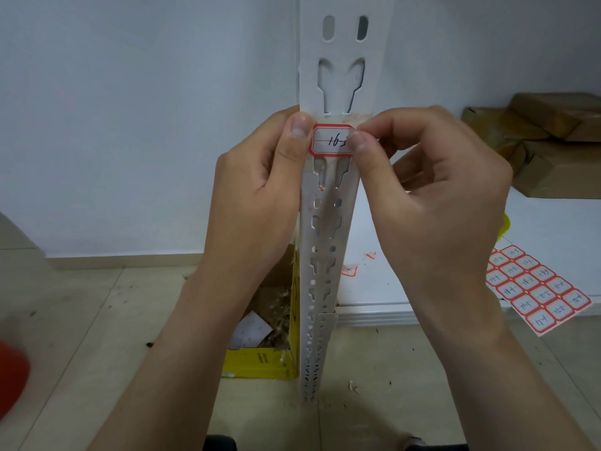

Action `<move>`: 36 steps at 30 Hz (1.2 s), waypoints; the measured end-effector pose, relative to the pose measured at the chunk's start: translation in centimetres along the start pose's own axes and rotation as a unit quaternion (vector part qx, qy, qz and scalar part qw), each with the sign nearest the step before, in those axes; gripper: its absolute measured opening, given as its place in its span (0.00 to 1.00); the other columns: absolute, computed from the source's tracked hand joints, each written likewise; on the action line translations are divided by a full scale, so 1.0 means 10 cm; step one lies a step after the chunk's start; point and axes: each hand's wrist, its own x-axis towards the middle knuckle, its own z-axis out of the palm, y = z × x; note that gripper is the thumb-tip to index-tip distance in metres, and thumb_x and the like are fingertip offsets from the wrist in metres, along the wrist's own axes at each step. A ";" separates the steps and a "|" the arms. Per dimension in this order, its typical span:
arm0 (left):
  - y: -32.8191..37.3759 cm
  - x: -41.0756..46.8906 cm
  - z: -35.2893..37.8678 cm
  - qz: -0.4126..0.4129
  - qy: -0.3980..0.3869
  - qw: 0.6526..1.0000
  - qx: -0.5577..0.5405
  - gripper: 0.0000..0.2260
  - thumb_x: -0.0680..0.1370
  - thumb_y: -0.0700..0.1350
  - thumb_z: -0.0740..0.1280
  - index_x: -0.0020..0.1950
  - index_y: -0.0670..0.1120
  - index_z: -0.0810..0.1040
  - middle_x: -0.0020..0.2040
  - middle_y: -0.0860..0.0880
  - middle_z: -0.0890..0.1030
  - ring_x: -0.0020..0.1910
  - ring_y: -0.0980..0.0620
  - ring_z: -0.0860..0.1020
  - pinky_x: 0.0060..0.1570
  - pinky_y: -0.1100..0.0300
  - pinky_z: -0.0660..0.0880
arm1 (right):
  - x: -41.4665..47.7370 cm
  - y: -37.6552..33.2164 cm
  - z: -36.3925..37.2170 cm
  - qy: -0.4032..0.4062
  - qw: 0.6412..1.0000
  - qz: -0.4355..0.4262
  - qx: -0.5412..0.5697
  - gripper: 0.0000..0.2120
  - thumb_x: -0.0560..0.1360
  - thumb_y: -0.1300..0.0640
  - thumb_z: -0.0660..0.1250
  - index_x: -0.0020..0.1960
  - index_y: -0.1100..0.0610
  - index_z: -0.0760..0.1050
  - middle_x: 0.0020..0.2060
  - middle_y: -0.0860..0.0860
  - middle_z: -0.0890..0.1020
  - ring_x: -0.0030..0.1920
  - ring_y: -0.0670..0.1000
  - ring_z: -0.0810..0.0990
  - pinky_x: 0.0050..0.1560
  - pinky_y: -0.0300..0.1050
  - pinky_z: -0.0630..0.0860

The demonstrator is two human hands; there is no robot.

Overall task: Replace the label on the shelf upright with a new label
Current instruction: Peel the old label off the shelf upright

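Note:
A white slotted shelf upright (327, 222) runs from the floor up past the top of the head view. A red-bordered white label (330, 140) with handwritten "16-" lies across its face at mid height, over a patch of brownish glue residue. My left hand (260, 190) wraps the upright's left edge, its thumb beside the label's left end. My right hand (435, 196) comes from the right, thumb tip pressing on the label's right end and hiding the last character.
A sheet of red-bordered handwritten labels (536, 288) hangs over the edge of the white shelf board (374, 288) at right. A yellow box (263, 359) with scraps stands left of the upright's foot. Brown cartons (536, 138) sit at far right. A red object (11, 379) is at the left edge.

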 end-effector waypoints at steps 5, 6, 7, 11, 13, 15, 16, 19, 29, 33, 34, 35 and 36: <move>0.00 0.00 0.00 0.006 0.000 1.000 -0.001 0.18 0.85 0.54 0.53 0.49 0.46 0.78 0.43 0.40 0.81 0.41 0.40 0.80 0.36 0.44 0.79 | 0.01 -0.01 0.00 -0.007 1.000 0.000 -0.006 0.06 0.83 0.58 0.70 0.50 0.60 0.83 0.43 0.44 0.80 0.38 0.32 0.73 0.37 0.25 0.69; 0.00 0.00 0.00 0.007 0.000 1.000 -0.001 0.18 0.85 0.54 0.53 0.49 0.47 0.78 0.43 0.40 0.81 0.41 0.40 0.80 0.35 0.44 0.79 | 0.01 -0.01 0.00 -0.008 1.000 0.001 -0.007 0.06 0.83 0.58 0.69 0.51 0.60 0.83 0.43 0.43 0.80 0.38 0.33 0.73 0.37 0.25 0.69; 0.00 0.00 0.00 0.008 0.000 1.000 0.000 0.17 0.85 0.54 0.53 0.48 0.48 0.78 0.43 0.41 0.81 0.41 0.40 0.80 0.36 0.44 0.79 | 0.00 -0.01 0.00 -0.008 1.000 0.002 -0.006 0.06 0.83 0.58 0.69 0.51 0.60 0.83 0.43 0.43 0.80 0.38 0.33 0.73 0.37 0.26 0.70; 0.02 0.00 0.01 0.005 0.000 1.000 0.000 0.16 0.85 0.55 0.53 0.50 0.53 0.78 0.42 0.44 0.81 0.41 0.41 0.80 0.37 0.43 0.80 | -0.01 -0.01 0.00 -0.009 1.000 0.002 -0.005 0.05 0.80 0.56 0.74 0.50 0.58 0.83 0.42 0.45 0.81 0.35 0.40 0.77 0.36 0.31 0.75; 0.01 0.00 0.01 0.001 0.001 1.000 -0.001 0.18 0.85 0.55 0.53 0.50 0.49 0.79 0.42 0.43 0.81 0.41 0.41 0.80 0.37 0.43 0.80 | 0.00 -0.02 0.00 -0.009 1.000 0.003 -0.005 0.04 0.79 0.56 0.74 0.50 0.57 0.83 0.41 0.45 0.81 0.34 0.42 0.77 0.35 0.32 0.75; 0.00 0.00 0.01 -0.001 0.004 1.000 -0.002 0.19 0.85 0.55 0.53 0.50 0.46 0.79 0.43 0.42 0.80 0.42 0.41 0.80 0.37 0.43 0.80 | 0.01 -0.02 -0.01 -0.008 1.000 0.004 -0.007 0.03 0.80 0.57 0.74 0.50 0.57 0.83 0.40 0.45 0.80 0.34 0.40 0.76 0.34 0.31 0.73; 0.00 0.00 0.01 -0.002 0.004 1.000 -0.002 0.20 0.85 0.55 0.53 0.51 0.45 0.80 0.43 0.41 0.81 0.42 0.40 0.80 0.36 0.44 0.80 | 0.01 -0.02 -0.01 -0.010 1.000 0.006 -0.009 0.03 0.80 0.57 0.73 0.50 0.57 0.83 0.40 0.45 0.81 0.34 0.39 0.75 0.34 0.31 0.73; -0.01 0.00 0.01 -0.003 0.004 1.000 -0.002 0.20 0.85 0.55 0.53 0.52 0.44 0.80 0.43 0.40 0.81 0.41 0.40 0.80 0.36 0.44 0.80 | 0.02 -0.02 -0.01 -0.014 1.000 0.009 -0.011 0.03 0.80 0.57 0.73 0.50 0.56 0.83 0.41 0.45 0.80 0.34 0.37 0.74 0.34 0.32 0.73; -0.02 0.00 0.01 -0.004 0.005 1.000 -0.005 0.19 0.85 0.54 0.54 0.50 0.44 0.79 0.43 0.41 0.80 0.42 0.40 0.80 0.37 0.43 0.80 | 0.00 -0.03 -0.01 -0.011 1.000 0.003 -0.010 0.02 0.80 0.58 0.73 0.49 0.57 0.84 0.40 0.44 0.79 0.35 0.37 0.75 0.35 0.35 0.76; -0.02 0.00 0.00 -0.001 0.004 1.000 -0.007 0.19 0.85 0.54 0.54 0.50 0.45 0.80 0.42 0.41 0.81 0.41 0.40 0.80 0.36 0.43 0.79 | 0.00 -0.03 -0.01 -0.011 1.000 0.002 -0.005 0.02 0.80 0.58 0.73 0.48 0.56 0.83 0.39 0.44 0.79 0.35 0.39 0.76 0.35 0.38 0.76; -0.01 0.00 0.01 0.000 0.004 1.000 -0.008 0.18 0.85 0.54 0.54 0.50 0.46 0.80 0.42 0.42 0.81 0.41 0.40 0.80 0.36 0.43 0.79 | 0.00 -0.04 -0.01 -0.011 1.000 0.002 -0.005 0.02 0.79 0.59 0.73 0.48 0.55 0.83 0.39 0.44 0.79 0.35 0.39 0.76 0.35 0.39 0.76; -0.01 0.00 0.01 -0.001 0.004 1.000 -0.007 0.18 0.85 0.54 0.54 0.49 0.47 0.79 0.42 0.43 0.81 0.41 0.41 0.80 0.36 0.44 0.80 | -0.01 -0.04 -0.01 -0.010 1.000 0.002 -0.005 0.02 0.79 0.59 0.73 0.48 0.56 0.83 0.39 0.44 0.79 0.35 0.40 0.76 0.35 0.40 0.76; -0.01 0.00 0.01 -0.002 0.004 1.000 -0.006 0.18 0.85 0.54 0.54 0.49 0.48 0.79 0.42 0.44 0.81 0.41 0.42 0.80 0.36 0.44 0.80 | -0.01 -0.03 -0.01 -0.009 1.000 0.001 -0.004 0.02 0.79 0.59 0.73 0.48 0.56 0.83 0.38 0.44 0.80 0.34 0.41 0.77 0.35 0.41 0.77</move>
